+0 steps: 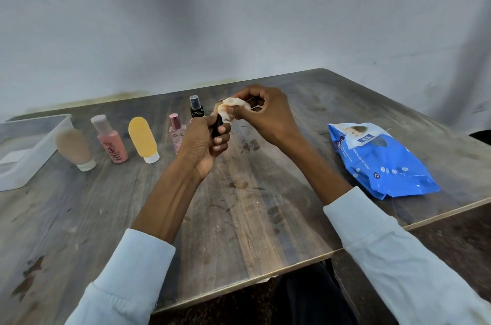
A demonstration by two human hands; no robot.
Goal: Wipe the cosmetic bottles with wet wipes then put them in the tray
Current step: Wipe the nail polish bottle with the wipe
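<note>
My left hand [206,142] grips the small dark bottle [218,124] over the table's middle; right hand [261,112] pinches the wipe [233,107] on its top; light, stiff, probably slippery wet; I'd hold its body.

Both forearms reach forward from pale blue sleeves pushed back toward the elbows, and the hands meet close together in mid-air. The left hand [204,140] is raised with its wrist bent, back of the hand toward the camera, fingers curled tightly in a closed grip round a small dark bottle [218,125]; the fingernails show on the right side. The right hand [261,112] is just beside and slightly higher, its wrist angled inward, thumb and fingertips pinching a crumpled stained wet wipe [232,108] against the top of what the left hand holds.
</note>
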